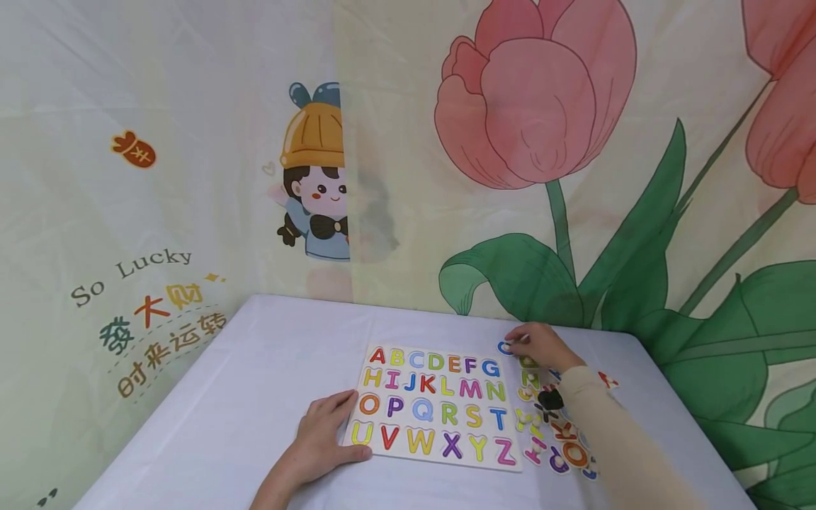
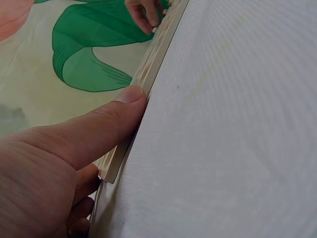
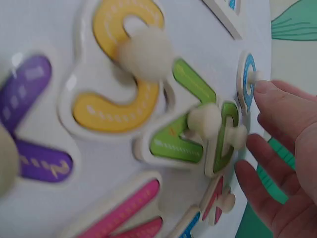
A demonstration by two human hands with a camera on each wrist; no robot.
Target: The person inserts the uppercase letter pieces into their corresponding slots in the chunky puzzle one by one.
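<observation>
A white alphabet puzzle board (image 1: 440, 407) with coloured letters lies flat on the table. My left hand (image 1: 321, 435) holds its near left corner, the thumb along the front edge and the fingers at the left side. The thumb (image 2: 106, 124) presses that edge in the left wrist view. Beyond the board's far right corner, my right hand (image 1: 542, 345) pinches the knob of a blue letter piece (image 3: 246, 89) with thumb and finger. Its other fingers spread near a green letter piece (image 3: 225, 148). The blue piece is edge-on, so its letter is unclear.
Loose knobbed letter pieces lie heaped right of the board, among them an orange O (image 1: 575, 454) and a pink H (image 1: 534, 449). One red piece (image 1: 608, 380) sits apart, farther right. A printed cloth backdrop (image 1: 395, 177) stands behind the white-covered table (image 1: 255, 368).
</observation>
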